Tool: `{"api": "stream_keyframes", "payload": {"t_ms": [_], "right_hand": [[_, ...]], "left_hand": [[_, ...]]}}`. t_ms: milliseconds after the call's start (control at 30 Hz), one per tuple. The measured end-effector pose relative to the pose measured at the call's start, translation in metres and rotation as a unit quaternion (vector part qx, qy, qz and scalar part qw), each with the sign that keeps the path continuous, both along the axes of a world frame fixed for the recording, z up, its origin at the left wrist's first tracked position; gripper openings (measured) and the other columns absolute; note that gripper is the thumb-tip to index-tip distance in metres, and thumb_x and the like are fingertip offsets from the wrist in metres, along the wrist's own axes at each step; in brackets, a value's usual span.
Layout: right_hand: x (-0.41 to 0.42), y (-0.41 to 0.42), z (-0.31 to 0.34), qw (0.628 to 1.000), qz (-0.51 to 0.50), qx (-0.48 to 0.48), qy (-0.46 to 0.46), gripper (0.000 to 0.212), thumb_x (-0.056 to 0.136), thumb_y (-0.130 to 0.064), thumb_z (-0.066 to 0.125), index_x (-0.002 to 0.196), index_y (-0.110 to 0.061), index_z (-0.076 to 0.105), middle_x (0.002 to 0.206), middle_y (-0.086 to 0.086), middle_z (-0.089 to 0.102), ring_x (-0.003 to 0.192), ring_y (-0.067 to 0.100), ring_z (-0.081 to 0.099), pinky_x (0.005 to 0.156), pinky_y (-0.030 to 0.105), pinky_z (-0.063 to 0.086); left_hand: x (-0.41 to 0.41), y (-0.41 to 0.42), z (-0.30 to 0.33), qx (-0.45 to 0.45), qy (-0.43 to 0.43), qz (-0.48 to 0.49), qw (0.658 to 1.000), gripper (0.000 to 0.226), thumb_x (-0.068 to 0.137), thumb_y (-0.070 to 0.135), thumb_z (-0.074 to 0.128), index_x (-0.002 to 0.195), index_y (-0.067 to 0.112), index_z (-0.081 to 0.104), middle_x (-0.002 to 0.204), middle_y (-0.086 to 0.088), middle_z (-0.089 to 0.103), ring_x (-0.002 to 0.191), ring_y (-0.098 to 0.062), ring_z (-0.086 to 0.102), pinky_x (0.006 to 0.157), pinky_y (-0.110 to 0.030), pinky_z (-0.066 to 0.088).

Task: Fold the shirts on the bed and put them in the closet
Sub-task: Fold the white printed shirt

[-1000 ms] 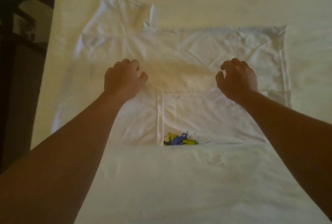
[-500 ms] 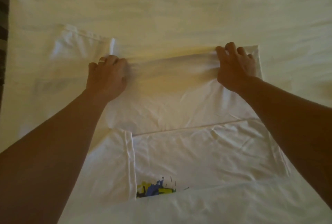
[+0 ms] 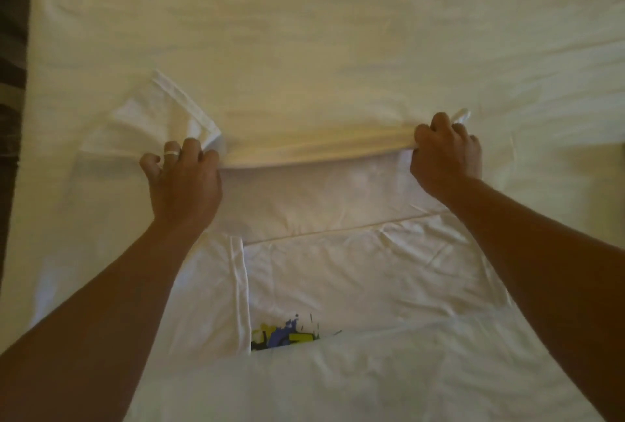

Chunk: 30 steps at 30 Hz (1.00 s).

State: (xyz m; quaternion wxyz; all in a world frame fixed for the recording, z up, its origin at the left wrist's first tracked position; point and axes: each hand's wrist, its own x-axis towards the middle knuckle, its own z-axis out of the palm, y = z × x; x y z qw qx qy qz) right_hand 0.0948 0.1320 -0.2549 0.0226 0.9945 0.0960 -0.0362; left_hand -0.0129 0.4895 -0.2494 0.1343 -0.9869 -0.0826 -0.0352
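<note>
1. While the white shirt (image 3: 338,205) lies spread on the bed (image 3: 338,32), both hands hold its far edge, which is lifted a little above the sheet and sags between them.
2. The left hand (image 3: 184,181) has its grip clamped on this edge at the left end of the shirt; the fingers are curled round the cloth, and a pale ring (image 3: 170,153) sits on one finger.
3. The right hand (image 3: 446,157) has its grip clamped on the same edge at the right end of the shirt, with the knuckles up and a small corner of cloth standing out beyond the fingers.
4. A sleeve (image 3: 159,124) of the shirt lies flat just beyond the left hand and points away from the person.
5. On the near side of the shirt, one layer is folded over, and its straight edge runs across between the two forearms.
6. A blue, yellow and black print (image 3: 285,337) shows at the near part of the shirt, half covered by another layer of white cloth.
7. At the left of the shirt, past the edge of the bed, a dark strip (image 3: 13,49) is visible; I cannot tell what it is.
</note>
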Motion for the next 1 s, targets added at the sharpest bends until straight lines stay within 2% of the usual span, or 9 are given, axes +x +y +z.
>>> {"api": "stream_keyframes", "payload": {"t_ms": [233,433,567,700,767,867,933,1000], "right_hand": [[-0.095,-0.041,0.018,0.996,-0.023,-0.041,0.071,0.016,0.079,-0.001,0.063,0.094,-0.007,0.064,0.103,0.017,0.06,0.088,0.04,0.061,0.069,0.045,0.053],[-0.128,-0.065,0.016,0.997,-0.016,-0.036,0.069,0.012,0.076,0.002,0.068,0.085,-0.006,0.065,0.092,0.015,0.059,0.074,0.037,0.059,0.059,0.041,0.048],[-0.133,-0.069,0.011,0.998,-0.004,-0.034,0.057,0.014,0.069,0.006,0.071,0.079,-0.004,0.068,0.089,0.016,0.055,0.076,0.037,0.052,0.054,0.038,0.042],[-0.134,-0.068,0.014,0.992,-0.04,-0.056,0.105,0.022,0.079,-0.009,0.062,0.098,-0.013,0.073,0.099,0.009,0.057,0.087,0.033,0.055,0.066,0.037,0.045],[-0.133,-0.065,0.018,0.988,-0.085,-0.036,0.125,0.026,0.083,-0.018,0.055,0.103,-0.018,0.071,0.094,0.005,0.055,0.086,0.031,0.059,0.067,0.034,0.042],[-0.126,-0.062,0.022,0.986,-0.119,0.0,0.116,0.025,0.087,-0.026,0.048,0.094,-0.012,0.068,0.081,0.003,0.049,0.075,0.031,0.057,0.065,0.034,0.039],[-0.12,-0.056,0.018,0.993,-0.091,0.034,0.074,0.025,0.087,-0.026,0.049,0.088,-0.007,0.065,0.085,0.01,0.057,0.076,0.032,0.057,0.065,0.036,0.043],[-0.117,-0.041,0.011,0.997,-0.024,0.064,0.023,0.029,0.086,-0.028,0.048,0.087,-0.006,0.067,0.092,0.014,0.061,0.081,0.034,0.058,0.069,0.039,0.047]], "left_hand": [[-0.092,-0.024,0.015,0.006,0.018,-0.037,0.999,0.009,0.084,0.013,0.061,0.09,0.019,0.064,0.08,-0.006,0.057,0.084,-0.034,0.056,0.082,-0.047,0.032],[-0.123,-0.029,0.011,0.015,0.026,-0.077,0.997,0.008,0.079,0.01,0.065,0.078,0.017,0.062,0.074,-0.006,0.055,0.079,-0.034,0.057,0.08,-0.047,0.033],[-0.133,-0.034,0.011,0.009,0.031,-0.069,0.997,0.009,0.081,0.011,0.06,0.074,0.015,0.063,0.078,-0.006,0.057,0.082,-0.034,0.058,0.082,-0.048,0.033],[-0.136,-0.042,0.011,-0.013,0.098,-0.052,0.994,0.018,0.08,0.021,0.056,0.071,0.016,0.07,0.087,-0.005,0.057,0.091,-0.034,0.055,0.086,-0.05,0.032],[-0.134,-0.047,0.013,-0.033,0.117,-0.037,0.992,0.027,0.081,0.029,0.052,0.066,0.015,0.07,0.083,-0.006,0.057,0.092,-0.033,0.055,0.087,-0.05,0.032],[-0.12,-0.06,0.017,-0.065,0.082,-0.03,0.994,0.036,0.084,0.034,0.05,0.061,0.011,0.067,0.068,-0.006,0.054,0.076,-0.031,0.055,0.079,-0.045,0.031],[-0.107,-0.071,0.013,-0.085,0.045,-0.054,0.994,0.035,0.087,0.034,0.051,0.067,0.01,0.066,0.066,-0.006,0.051,0.067,-0.029,0.051,0.072,-0.042,0.029],[-0.093,-0.086,0.004,-0.107,0.039,-0.086,0.99,0.033,0.089,0.038,0.051,0.085,0.011,0.07,0.079,-0.007,0.056,0.072,-0.03,0.054,0.072,-0.043,0.032]]}}
